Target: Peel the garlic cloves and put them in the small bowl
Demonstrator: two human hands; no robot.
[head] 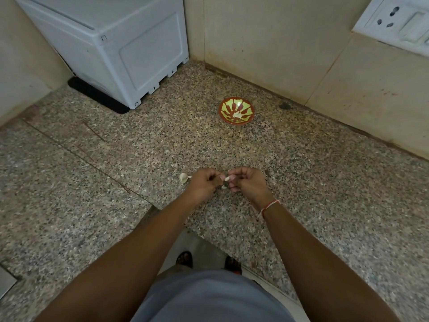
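Both hands meet over the near middle of the speckled stone table (301,173). The left hand (204,183) and the right hand (248,182) each have their fingers curled in a narrow grip, pinching between them one pale garlic clove (227,178). A small white scrap (224,187) shows just below the fingertips; it looks like a bit of peel, though it is too small to tell for sure. Just left of the left hand an unpeeled garlic clove (183,177) lies on the table. The small bowl (236,110), red-brown with a yellow-green pattern, stands well apart on the far side, near the wall, with a few pale peeled cloves (237,115) inside it. A red and white thread (269,206) circles the right wrist. At far left a white appliance (120,47) stands on a black mat (97,95). A wall socket (399,22) sits at far right.
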